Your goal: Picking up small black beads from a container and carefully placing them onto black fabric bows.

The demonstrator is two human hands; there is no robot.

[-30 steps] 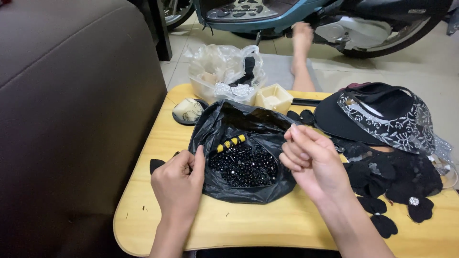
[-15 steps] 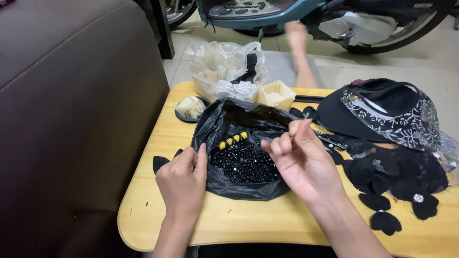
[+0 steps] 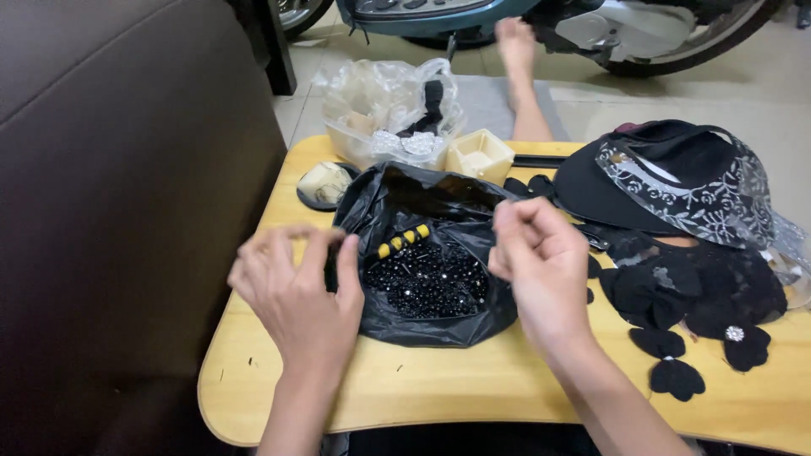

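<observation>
Currently the right hand (image 3: 541, 270) hovers at the right edge of the black plastic bag (image 3: 431, 253), its grip narrow: thumb and forefinger are pinched together at the top of the hand. What sits in that pinch is too small to resolve; it may be a single bead or a thread. The left hand (image 3: 296, 291) is at the left edge of the same bag, fingers loosely curled and part open, with the thumb touching the bag's rim; it holds nothing that can be seen.

The bag lies open at the centre of the wooden tabletop (image 3: 473, 388), between the two hands. Inside it is a heap of small black beads (image 3: 427, 283), and a short row of yellow beads (image 3: 404, 240) rests just above the heap.

Behind the bag stand a clear plastic bag (image 3: 384, 110) of pale and dark items and a small cream-coloured box (image 3: 479, 154). A round dish (image 3: 325, 184) sits just left of the black bag's upper edge. To the right lies a black hat with a patterned lace band (image 3: 676, 181), and black fabric flower pieces (image 3: 676, 338) are spread in front of it. A brown sofa (image 3: 118, 169) borders the tabletop on the left.
</observation>
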